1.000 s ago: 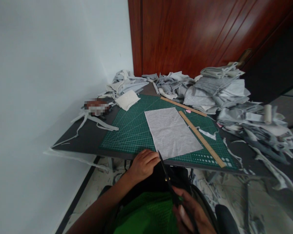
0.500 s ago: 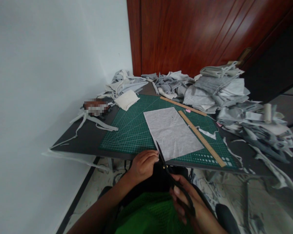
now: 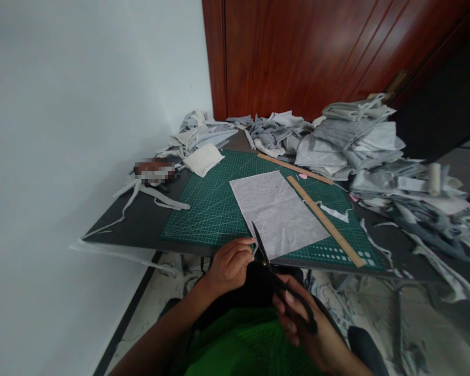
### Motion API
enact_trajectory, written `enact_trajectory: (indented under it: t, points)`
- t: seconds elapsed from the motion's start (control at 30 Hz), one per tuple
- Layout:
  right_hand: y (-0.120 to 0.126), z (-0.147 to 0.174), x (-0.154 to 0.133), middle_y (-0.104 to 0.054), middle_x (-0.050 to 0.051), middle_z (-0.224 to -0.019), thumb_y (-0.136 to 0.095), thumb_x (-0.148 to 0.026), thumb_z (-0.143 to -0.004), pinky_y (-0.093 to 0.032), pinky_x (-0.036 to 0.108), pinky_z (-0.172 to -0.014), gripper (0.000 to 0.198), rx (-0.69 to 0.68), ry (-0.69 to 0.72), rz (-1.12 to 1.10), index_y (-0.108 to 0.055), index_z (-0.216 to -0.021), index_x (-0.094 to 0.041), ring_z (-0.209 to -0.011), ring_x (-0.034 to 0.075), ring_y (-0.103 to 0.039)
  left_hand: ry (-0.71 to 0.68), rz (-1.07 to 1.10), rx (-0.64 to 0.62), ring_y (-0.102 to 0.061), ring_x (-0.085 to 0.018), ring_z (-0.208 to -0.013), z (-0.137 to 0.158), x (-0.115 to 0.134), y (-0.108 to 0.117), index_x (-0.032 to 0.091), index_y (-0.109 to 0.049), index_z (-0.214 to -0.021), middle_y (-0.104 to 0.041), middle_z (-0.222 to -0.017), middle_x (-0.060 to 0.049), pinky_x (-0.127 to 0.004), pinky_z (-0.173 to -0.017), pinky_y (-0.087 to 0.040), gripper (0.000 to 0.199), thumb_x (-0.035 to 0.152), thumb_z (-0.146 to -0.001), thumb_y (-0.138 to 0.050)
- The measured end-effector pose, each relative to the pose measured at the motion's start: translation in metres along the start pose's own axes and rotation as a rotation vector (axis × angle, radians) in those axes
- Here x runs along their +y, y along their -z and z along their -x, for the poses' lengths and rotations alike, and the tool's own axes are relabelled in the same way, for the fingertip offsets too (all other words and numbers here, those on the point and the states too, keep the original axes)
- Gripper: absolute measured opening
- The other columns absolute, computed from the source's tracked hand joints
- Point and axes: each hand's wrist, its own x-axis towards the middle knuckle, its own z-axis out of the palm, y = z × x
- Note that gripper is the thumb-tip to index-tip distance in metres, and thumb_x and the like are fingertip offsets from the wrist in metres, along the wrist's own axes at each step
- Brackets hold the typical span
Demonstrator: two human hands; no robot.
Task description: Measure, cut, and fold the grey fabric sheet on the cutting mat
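Observation:
A light grey piece of fabric (image 3: 278, 214) lies flat on the green cutting mat (image 3: 203, 209), its near corner at the table's front edge. My right hand (image 3: 303, 313) is wrapped round the handles of black scissors (image 3: 259, 240), whose blades lie along the fabric's left edge, pointing away from me. My left hand (image 3: 231, 265) is closed just left of the blades, pinching the fabric's edge; a small pale sliver shows at its fingertips. A wooden ruler (image 3: 325, 222) lies along the fabric's right side.
A second wooden strip (image 3: 293, 168) lies farther back on the mat. Heaped grey fabric (image 3: 348, 138) covers the back right, with more scraps (image 3: 203, 133) at the back left. Narrow offcuts (image 3: 434, 261) hang over the right front edge. A white wall stands left, a door behind.
The scissors and my right hand have shifted slightly forward along the fabric's left edge. A pale sliver now shows more clearly at my left fingertips. The view has turned slightly.

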Motion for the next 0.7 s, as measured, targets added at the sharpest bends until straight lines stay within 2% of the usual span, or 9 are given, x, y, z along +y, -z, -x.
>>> enact_trajectory:
  t: [0.17,0.43,0.7]
  points:
    - [-0.0009,-0.0013,0.0005,-0.054,-0.005,-0.077,-0.078,-0.066,-0.079,-0.03,0.017,-0.037,0.061,-0.022,0.003,-0.013,-0.057,-0.117,-0.023,-0.048,0.006,-0.038,0.001,0.006,-0.024,-0.076,-0.024,-0.106,-0.0004,0.001,0.0005,0.018,-0.058,-0.092,-0.071,-0.083,-0.005,-0.037,-0.087,-0.066,0.022,-0.001,-0.092,-0.048]
    - [0.0022,-0.0016,0.0038,-0.053,-0.006,-0.078,-0.077,-0.064,-0.082,-0.029,0.017,-0.038,0.063,-0.01,0.03,0.108,-0.053,-0.124,-0.023,-0.048,0.005,-0.039,0.002,0.02,-0.021,-0.076,-0.023,-0.104,0.0011,0.0012,0.0005,0.018,-0.059,-0.093,-0.072,-0.082,-0.005,-0.037,-0.086,-0.066,0.023,-0.001,-0.092,-0.048]
    - [0.0045,-0.0003,0.0035,-0.05,-0.006,-0.079,-0.079,-0.063,-0.081,-0.027,0.018,-0.041,0.065,0.013,0.002,0.101,-0.053,-0.127,-0.024,-0.052,0.006,-0.037,-0.001,-0.006,-0.002,-0.077,-0.023,-0.103,0.0009,0.0014,-0.0005,0.018,-0.058,-0.093,-0.071,-0.083,-0.005,-0.035,-0.085,-0.067,0.022,-0.002,-0.092,-0.049]
